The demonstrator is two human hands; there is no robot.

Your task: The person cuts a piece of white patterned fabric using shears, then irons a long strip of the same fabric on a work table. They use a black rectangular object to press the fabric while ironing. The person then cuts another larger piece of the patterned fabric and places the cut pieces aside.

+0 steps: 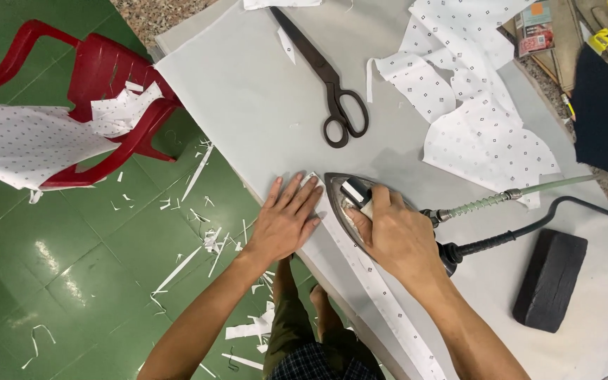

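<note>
Head view, items by size. Grey table (248, 91): bears all below. Printed fabric pieces (473, 119): beyond the iron, well apart. Narrow printed strip (381, 295): under both hands, running toward the person. Black scissors (328, 81): beyond the hands, apart. Iron (350, 204): on the strip, handle clasped by right hand (395, 236). Left hand (286, 222): flat, fingers spread, pressing the strip just beside the iron's tip.

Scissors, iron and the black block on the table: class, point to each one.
scissors (326, 74), head view, on the pivot where the blades meet.
iron (337, 191), head view, on its metal nose.
black block (550, 280), head view, on its top face.
</note>
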